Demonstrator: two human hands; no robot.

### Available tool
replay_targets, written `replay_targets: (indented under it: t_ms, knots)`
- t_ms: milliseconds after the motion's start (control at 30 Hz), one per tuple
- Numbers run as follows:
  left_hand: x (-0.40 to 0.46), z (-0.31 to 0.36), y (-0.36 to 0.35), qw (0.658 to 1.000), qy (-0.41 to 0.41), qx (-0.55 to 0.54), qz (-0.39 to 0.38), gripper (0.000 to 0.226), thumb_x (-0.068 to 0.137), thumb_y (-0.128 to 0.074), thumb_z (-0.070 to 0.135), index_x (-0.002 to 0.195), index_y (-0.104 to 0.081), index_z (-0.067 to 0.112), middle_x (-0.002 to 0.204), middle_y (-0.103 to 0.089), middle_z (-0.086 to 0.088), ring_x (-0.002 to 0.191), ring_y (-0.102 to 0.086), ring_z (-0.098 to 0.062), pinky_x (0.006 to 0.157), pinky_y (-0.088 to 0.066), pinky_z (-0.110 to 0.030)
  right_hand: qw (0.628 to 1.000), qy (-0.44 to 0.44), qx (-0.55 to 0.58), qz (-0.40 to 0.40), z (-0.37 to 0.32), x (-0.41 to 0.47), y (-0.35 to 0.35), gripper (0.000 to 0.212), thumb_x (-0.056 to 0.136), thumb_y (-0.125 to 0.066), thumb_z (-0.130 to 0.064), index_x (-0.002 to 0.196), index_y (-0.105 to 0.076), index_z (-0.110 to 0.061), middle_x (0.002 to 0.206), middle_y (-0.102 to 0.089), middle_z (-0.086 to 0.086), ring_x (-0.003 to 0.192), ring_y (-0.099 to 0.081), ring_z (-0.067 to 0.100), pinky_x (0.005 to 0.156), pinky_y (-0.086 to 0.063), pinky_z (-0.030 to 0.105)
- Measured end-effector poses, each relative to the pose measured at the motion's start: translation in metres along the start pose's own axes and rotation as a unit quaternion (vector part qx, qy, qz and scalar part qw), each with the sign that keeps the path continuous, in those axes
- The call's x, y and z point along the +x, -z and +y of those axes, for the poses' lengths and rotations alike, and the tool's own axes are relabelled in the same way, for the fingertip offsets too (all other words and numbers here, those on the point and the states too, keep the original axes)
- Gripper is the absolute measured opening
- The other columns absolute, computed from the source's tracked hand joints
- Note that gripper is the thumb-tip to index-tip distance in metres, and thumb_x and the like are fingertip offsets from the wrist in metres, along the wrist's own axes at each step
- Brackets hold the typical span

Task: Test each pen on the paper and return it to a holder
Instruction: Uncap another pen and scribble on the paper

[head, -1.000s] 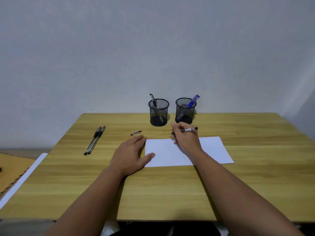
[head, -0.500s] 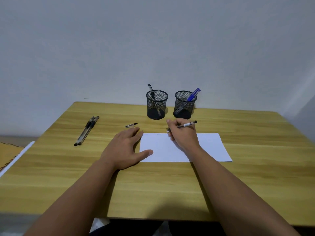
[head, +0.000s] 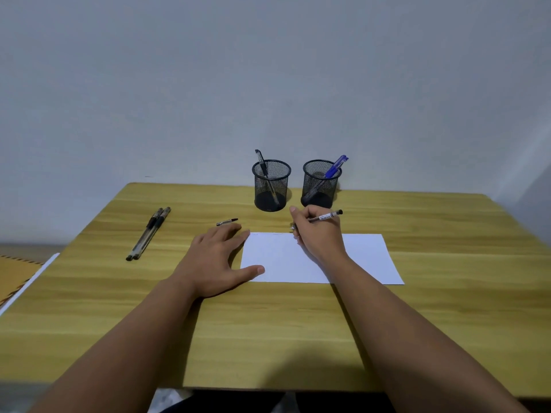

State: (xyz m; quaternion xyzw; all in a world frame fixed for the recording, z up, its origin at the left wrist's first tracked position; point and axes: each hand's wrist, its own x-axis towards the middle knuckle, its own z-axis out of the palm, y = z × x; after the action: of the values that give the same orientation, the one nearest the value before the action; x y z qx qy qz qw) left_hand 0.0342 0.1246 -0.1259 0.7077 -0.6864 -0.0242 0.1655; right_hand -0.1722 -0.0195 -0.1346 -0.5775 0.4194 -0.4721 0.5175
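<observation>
A white sheet of paper (head: 363,257) lies on the wooden table (head: 298,329). My right hand (head: 319,234) grips a clear black pen (head: 328,216) in a writing hold, its tip down at the paper's far edge. My left hand (head: 217,257) lies flat, fingers spread, thumb on the sheet's left corner. A pen cap (head: 227,222) sits just beyond my left fingers. Two black pens (head: 148,234) lie side by side at the left. Behind stand two black mesh holders: the left one (head: 271,186) has a black pen (head: 261,162), the right one (head: 320,183) a blue pen (head: 335,166).
A grey wall rises right behind the table. A brown board with a white strip (head: 26,281) lies off the table's left side. The table's near edge runs under my forearms.
The camera has tilted, shifting the scene lower and then back in frame. My right hand has slid slightly left along the paper's far edge with the pen. My left hand has stayed on the corner.
</observation>
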Motion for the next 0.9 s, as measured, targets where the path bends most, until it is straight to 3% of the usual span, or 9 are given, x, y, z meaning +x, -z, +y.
replay_targets:
  t_ms: [100, 200, 300, 500, 767, 900]
  knots:
    - [0.0009, 0.0018, -0.0019, 1.000, -0.002, 0.008, 0.006, 0.096, 0.074, -0.037, 0.093, 0.153, -0.038, 0.039, 0.161, -0.032, 0.010, 0.150, -0.022, -0.011, 0.118, -0.020, -0.040, 0.999, 0.010, -0.039, -0.004, 0.0018, -0.0002, 0.0003, 0.046, 0.095, -0.078, -0.041, 0.071, -0.064, -0.005, 0.066, -0.068, 0.025, 0.057, -0.063, 0.042, 0.056, -0.052, 0.038]
    - [0.0000, 0.0025, -0.0022, 1.000, -0.002, 0.008, 0.004, 0.099, 0.072, -0.038, 0.095, 0.153, -0.038, 0.038, 0.161, -0.032, 0.009, 0.150, -0.022, -0.011, 0.120, -0.019, -0.039, 0.999, 0.011, -0.036, -0.007, 0.0032, -0.0004, 0.0000, 0.042, 0.097, -0.077, -0.030, 0.075, -0.060, 0.002, 0.069, -0.063, 0.033, 0.053, -0.063, 0.027, 0.054, -0.052, 0.036]
    - [-0.0002, 0.0024, -0.0023, 1.000, -0.003, 0.012, 0.007, 0.103, 0.070, -0.038, 0.097, 0.153, -0.039, 0.037, 0.161, -0.033, 0.009, 0.150, -0.022, -0.012, 0.120, -0.019, -0.040, 0.999, 0.015, -0.033, -0.007, 0.0045, -0.0003, 0.0005, 0.041, 0.098, -0.074, -0.020, 0.077, -0.053, 0.008, 0.069, -0.060, 0.038, 0.052, -0.063, 0.023, 0.053, -0.051, 0.036]
    - [0.0002, -0.0001, -0.0037, 1.000, 0.004, 0.014, 0.010, 0.107, 0.067, -0.037, 0.100, 0.153, -0.039, 0.038, 0.160, -0.033, 0.011, 0.149, -0.022, -0.013, 0.120, -0.017, -0.040, 0.997, 0.019, -0.071, -0.007, 0.0069, 0.0000, -0.0003, 0.037, 0.097, -0.076, -0.024, 0.071, -0.063, -0.002, 0.060, -0.069, 0.015, 0.051, -0.065, 0.021, 0.052, -0.053, 0.034]
    - [0.0004, -0.0016, -0.0054, 1.000, 0.006, 0.013, 0.014, 0.109, 0.065, -0.035, 0.103, 0.153, -0.040, 0.038, 0.160, -0.034, 0.012, 0.149, -0.022, -0.012, 0.119, -0.019, -0.041, 0.994, 0.020, -0.104, -0.017, 0.0098, 0.0004, -0.0019, 0.034, 0.094, -0.078, -0.028, 0.073, -0.068, -0.004, 0.065, -0.071, 0.019, 0.055, -0.068, 0.021, 0.053, -0.053, 0.032]
    - [0.0002, -0.0013, -0.0064, 1.000, 0.006, 0.013, 0.018, 0.108, 0.065, -0.036, 0.103, 0.152, -0.041, 0.038, 0.159, -0.035, 0.012, 0.149, -0.024, -0.012, 0.119, -0.020, -0.041, 0.993, 0.023, -0.112, -0.013, 0.0099, 0.0008, -0.0008, 0.033, 0.091, -0.073, -0.023, 0.070, -0.061, -0.001, 0.064, -0.067, 0.025, 0.061, -0.072, 0.038, 0.058, -0.058, 0.044]
